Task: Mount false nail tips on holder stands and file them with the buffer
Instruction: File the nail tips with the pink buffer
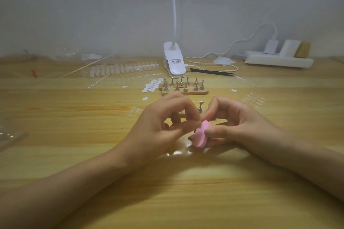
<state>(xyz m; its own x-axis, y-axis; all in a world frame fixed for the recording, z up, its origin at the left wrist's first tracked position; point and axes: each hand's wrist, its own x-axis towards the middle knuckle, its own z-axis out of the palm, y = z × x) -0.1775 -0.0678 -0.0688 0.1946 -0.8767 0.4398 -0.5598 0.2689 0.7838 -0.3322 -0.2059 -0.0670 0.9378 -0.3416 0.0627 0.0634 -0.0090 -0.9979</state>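
Two bare hands meet at the middle of a wooden table (74, 135). The right hand (240, 124) has its grip closed on a pink, rounded foam buffer (202, 135), thumb across its face. The left hand (162, 119) pinches at the buffer's top edge, probably holding a nail tip too small to see. Hard rubbing could flick that piece away, or a knuckle could topple the loose holder stand (200, 105) just behind the hands.

Seen in soft light: pale wooden table (74, 154), white clip lamp (175, 61) and power strip (279, 61) near plain grey wall (93, 5).
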